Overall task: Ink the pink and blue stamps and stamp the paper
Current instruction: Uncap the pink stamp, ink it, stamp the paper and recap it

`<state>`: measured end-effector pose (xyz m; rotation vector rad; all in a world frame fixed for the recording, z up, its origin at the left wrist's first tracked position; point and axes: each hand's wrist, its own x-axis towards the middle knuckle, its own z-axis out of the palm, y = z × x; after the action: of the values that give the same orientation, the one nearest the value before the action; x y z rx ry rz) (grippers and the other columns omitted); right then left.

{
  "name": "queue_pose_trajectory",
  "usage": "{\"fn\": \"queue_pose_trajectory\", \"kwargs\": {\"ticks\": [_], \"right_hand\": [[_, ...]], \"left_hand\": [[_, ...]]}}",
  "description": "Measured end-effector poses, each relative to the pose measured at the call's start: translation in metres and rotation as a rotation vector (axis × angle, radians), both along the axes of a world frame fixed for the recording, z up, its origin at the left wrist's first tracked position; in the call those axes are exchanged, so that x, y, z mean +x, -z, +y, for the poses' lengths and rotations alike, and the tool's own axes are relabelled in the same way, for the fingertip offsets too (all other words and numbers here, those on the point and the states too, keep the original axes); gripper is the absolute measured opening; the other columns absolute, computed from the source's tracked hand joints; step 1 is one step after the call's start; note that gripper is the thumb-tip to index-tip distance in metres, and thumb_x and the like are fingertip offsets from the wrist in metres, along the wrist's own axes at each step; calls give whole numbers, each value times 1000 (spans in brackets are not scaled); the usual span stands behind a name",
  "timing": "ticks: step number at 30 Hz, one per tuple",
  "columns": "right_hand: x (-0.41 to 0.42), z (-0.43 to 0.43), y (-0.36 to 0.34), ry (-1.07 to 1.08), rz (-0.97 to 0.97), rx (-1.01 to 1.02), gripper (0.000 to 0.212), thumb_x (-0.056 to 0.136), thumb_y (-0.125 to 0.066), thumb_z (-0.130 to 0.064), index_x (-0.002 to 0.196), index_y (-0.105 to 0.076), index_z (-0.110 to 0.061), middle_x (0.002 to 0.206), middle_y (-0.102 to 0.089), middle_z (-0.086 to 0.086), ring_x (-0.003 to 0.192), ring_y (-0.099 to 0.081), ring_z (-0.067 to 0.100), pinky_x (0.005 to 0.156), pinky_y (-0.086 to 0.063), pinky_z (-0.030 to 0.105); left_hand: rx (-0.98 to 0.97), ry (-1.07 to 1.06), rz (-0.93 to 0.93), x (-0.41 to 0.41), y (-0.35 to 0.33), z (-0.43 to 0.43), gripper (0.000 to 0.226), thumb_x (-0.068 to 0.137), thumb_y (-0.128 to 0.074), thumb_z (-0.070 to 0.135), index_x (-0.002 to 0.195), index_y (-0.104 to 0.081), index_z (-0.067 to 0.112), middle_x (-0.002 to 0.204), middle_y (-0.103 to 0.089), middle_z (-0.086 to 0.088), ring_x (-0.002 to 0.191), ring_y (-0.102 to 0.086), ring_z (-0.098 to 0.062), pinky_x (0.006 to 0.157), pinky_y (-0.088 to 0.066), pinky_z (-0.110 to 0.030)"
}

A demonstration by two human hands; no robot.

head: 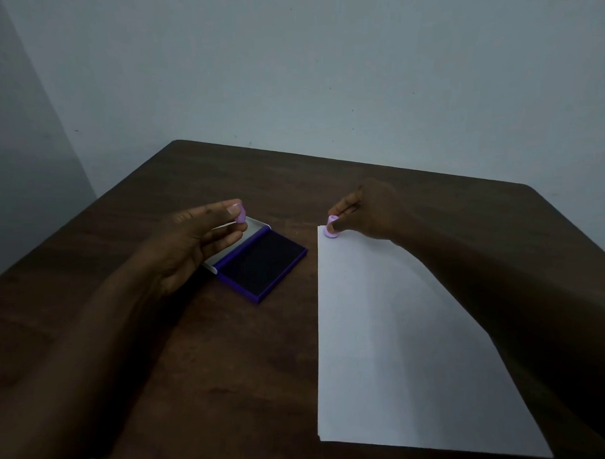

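Observation:
A white sheet of paper [394, 336] lies on the dark wooden table [230, 369], right of centre. My right hand [365, 213] pinches a small pinkish stamp [331, 228] and holds it down on the paper's far left corner. My left hand [198, 236] grips another small stamp [240, 215], bluish-lilac in this dim light, in its fingertips, in the air over the open lid of the ink pad. The ink pad [261, 261] is a purple case lying open, with its dark inked surface facing up, between my two hands.
The ink pad's white lid [256, 224] lies flat behind the pad, partly hidden by my left hand. A pale wall stands right behind the table's far edge [326, 156]. My right forearm crosses the paper's right side.

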<state>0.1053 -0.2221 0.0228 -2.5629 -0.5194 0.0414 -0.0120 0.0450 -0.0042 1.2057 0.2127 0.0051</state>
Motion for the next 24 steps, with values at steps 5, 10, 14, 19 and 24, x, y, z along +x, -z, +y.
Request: {"fn": "queue_pose_trajectory", "kwargs": {"ticks": [5,10,14,19,24], "right_hand": [[-3,1,0,-4,-10,-14,28,72,-85,-25,97,-80,-15,97,-78,3,65,-58,-2,55,-38,13],[-5,2,0,-5,-32,-36,27,73,-85,-26,97,-80,-14,98,-78,4,67,-58,0,56,-38,11],[-7,3,2,-8,-55,-37,26,73,-84,-26,96,-80,-15,98,-78,3,64,-56,-3,58,-37,10],[-6,4,-1,-19,-43,-70,28,75,-83,-24,100,-79,-13,101,-78,5,69,-59,0,57,-35,8],[-6,4,-4,-28,-14,-87,29,77,-82,-24,102,-78,-11,104,-77,6,87,-66,12,74,-45,20]], "left_hand": [[5,-6,2,-2,-3,-2,35,68,-76,20,103,-76,17,96,-82,-1,89,-78,-13,64,-61,-20],[9,-10,10,-3,-5,-3,36,69,-77,20,105,-75,16,97,-82,-1,90,-78,-13,64,-61,-20],[13,-11,6,-3,-6,-4,37,68,-76,21,104,-75,18,95,-83,0,89,-78,-12,64,-60,-19],[22,-8,-2,-3,-7,-4,31,68,-76,21,98,-77,19,93,-83,1,87,-78,-11,62,-60,-18],[21,-14,-6,-3,-6,-3,25,67,-77,21,92,-80,20,94,-83,-1,89,-78,-13,63,-60,-19]]}}
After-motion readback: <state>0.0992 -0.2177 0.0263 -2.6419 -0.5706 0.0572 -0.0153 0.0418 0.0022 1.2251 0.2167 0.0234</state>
